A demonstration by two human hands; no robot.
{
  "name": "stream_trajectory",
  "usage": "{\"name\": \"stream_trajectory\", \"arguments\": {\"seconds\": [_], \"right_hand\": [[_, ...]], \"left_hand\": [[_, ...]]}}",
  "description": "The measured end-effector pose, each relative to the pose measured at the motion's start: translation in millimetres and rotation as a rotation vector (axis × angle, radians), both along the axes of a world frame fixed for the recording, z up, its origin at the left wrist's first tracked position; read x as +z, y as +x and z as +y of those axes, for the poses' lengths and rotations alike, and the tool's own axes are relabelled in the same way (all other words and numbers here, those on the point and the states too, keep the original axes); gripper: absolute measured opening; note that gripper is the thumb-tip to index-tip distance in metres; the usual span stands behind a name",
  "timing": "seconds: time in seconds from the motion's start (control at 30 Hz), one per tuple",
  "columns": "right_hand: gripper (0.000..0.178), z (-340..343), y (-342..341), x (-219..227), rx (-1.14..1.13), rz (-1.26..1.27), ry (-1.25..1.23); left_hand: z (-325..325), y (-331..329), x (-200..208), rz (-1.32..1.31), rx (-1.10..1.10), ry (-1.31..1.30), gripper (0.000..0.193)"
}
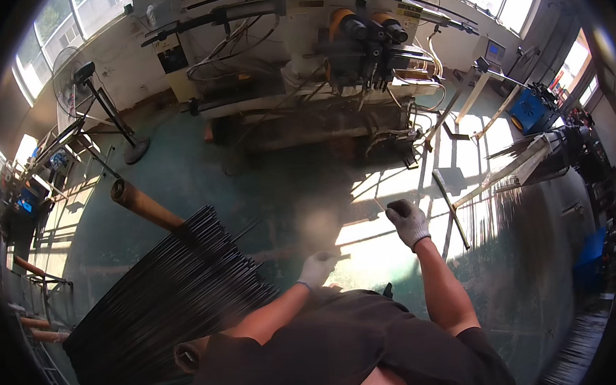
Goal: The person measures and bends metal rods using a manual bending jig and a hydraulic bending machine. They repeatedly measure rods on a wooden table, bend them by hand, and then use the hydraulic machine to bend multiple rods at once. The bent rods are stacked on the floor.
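Observation:
My right hand, in a pale knitted glove, is raised over the sunlit floor with its fingers curled closed. A thin light sliver shows at its fingertips; what it is I cannot make out. Lower and closer to my body is my left hand, also gloved. Haze and glare wash out its fingers, so its grip is unclear. Left of that hand lies a wide bundle of long, thin black rods, their uneven ends toward it. The bundle rests across a brown roller or tube, and another tube end shows near my left arm.
Ahead stands a large machine with orange-and-black cylinders and hanging cables. A pedestal fan is at the far left. To the right, a slanted rack bears dark thin strands, with a blue machine behind. A narrow bar lies near my right hand.

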State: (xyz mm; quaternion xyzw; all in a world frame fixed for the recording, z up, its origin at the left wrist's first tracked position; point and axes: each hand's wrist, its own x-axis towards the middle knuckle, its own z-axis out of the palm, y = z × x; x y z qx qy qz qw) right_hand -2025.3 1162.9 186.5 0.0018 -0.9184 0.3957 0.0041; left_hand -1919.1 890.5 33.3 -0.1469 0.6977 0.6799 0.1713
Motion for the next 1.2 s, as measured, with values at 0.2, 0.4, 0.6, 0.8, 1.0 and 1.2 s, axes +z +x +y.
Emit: {"name": "stream_trajectory", "arguments": {"seconds": [0.2,0.4,0.6,0.8,1.0,1.2], "right_hand": [[0.025,-55.6,-204.3,79.3,0.245,0.324,0.004],[0.028,-114.5,-420.0,149.1,0.423,0.578,0.041],[0.036,-200.3,-657.1,216.5,0.446,0.747,0.126],[0.058,-300.3,-847.4,254.1,0.24,0.695,0.597],[0.076,-360.5,-908.0,269.2,0.07,0.497,0.783],[0.074,-397.8,-906.3,279.6,-0.018,0.43,0.736]], "left_hand": [[-48.2,-134.4,46.7,0.028,0.317,0.156,0.023],[-97.3,-188.7,-29.9,-0.17,0.647,0.1,0.025],[-106.9,-278.8,-29.2,-0.114,0.512,-0.289,0.034],[-147.0,-349.3,9.7,-0.016,0.812,-0.058,0.029],[-223.2,-383.8,-34.8,-0.177,0.926,0.007,0.028],[-347.6,-443.7,3.4,-0.081,0.926,0.009,0.028]]}}
